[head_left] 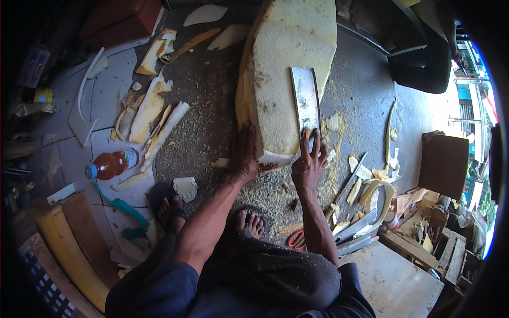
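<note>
A long, thick block of cream foam [289, 40] with slanted sides lies in front of me, its narrower end nearest. My left hand [244, 155] presses against the left side of that near end, fingers stretched along the foam. In my right hand [309, 165] is the near end of a long, flat metal tool [305, 93], gripped with a finger laid along it. The blade lies on the foam's top, pointing away from me. Its underside is hidden, so I cannot tell whether it is toothed. Foam crumbs [254, 199] are scattered around the near end.
Foam offcuts [151, 111] and a bottle of brown liquid [112, 165] lie to the left. Red-handled scissors [297, 240] are by my right forearm. More scraps [379, 196], a cardboard box [444, 164] and a pale board [395, 281] are on the right.
</note>
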The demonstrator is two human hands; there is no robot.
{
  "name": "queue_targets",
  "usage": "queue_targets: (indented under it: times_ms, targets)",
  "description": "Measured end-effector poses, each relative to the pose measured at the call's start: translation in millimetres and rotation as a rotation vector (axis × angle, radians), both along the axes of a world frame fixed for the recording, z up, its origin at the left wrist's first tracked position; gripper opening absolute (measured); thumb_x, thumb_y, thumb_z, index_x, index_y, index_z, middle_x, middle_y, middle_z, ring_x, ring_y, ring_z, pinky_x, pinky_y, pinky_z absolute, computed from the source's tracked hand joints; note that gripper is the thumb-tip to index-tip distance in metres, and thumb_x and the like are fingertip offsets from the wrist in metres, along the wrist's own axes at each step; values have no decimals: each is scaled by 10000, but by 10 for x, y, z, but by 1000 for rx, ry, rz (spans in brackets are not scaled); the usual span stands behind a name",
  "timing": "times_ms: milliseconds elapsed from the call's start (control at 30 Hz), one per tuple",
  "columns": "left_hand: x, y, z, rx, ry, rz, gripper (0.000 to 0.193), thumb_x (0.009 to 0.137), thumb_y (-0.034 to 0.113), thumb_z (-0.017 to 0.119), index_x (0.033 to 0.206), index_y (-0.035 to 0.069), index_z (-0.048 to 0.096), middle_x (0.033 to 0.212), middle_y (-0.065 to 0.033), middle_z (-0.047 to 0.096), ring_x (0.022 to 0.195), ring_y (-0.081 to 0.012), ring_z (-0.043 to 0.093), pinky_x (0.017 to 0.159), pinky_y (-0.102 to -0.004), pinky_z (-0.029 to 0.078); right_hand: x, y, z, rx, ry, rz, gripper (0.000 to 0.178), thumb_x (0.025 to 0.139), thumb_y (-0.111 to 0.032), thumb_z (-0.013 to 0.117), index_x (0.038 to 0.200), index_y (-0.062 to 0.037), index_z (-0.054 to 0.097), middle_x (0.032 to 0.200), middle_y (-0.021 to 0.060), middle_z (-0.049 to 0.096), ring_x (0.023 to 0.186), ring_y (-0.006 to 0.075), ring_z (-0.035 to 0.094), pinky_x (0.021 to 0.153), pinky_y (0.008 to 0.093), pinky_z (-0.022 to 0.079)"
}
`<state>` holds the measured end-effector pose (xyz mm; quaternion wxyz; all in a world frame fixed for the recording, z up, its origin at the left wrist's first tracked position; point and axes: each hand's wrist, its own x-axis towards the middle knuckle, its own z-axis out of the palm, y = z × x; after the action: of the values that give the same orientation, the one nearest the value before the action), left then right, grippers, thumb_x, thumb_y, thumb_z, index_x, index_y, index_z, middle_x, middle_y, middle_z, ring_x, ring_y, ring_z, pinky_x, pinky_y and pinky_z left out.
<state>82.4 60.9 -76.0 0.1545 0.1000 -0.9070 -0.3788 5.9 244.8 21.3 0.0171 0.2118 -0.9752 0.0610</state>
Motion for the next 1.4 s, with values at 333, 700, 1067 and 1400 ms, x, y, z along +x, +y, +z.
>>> queue_targets:
  times_ms: [333,700,1067,1400]
  targets:
    - [-163,-137,12,26,10,0,1476,593,521,998,1618,-90,128,1628,-384,277,1520,-534,298,1243,-623,247,-219,-229,-17,-106,44,-19,756,749,80,573,1474,-138,576,1637,186,416,1374,478,416,1111,607,351]
    - [-148,-134,89,-46,-56,20,1448,611,588,949,1606,-103,155,1635,-359,293,1534,-499,296,1234,-622,237,-49,-82,-75,-75,29,39,819,713,77,574,1509,-119,563,1629,215,416,1371,477,421,1148,577,327]
    - [-106,-74,43,-36,-52,11,1490,599,604,955,1619,-96,124,1631,-374,283,1537,-526,269,1241,-630,217,185,-28,-16,-52,11,-10,759,788,75,547,1514,-146,550,1641,211,418,1362,438,436,1118,562,378]
    - [11,-34,-179,-509,-224,53,1375,705,570,913,1619,-99,133,1646,-367,264,1542,-516,268,1241,-628,207,978,266,-72,-86,-33,38,781,752,84,560,1493,-158,593,1618,234,437,1350,427,465,1146,577,339]
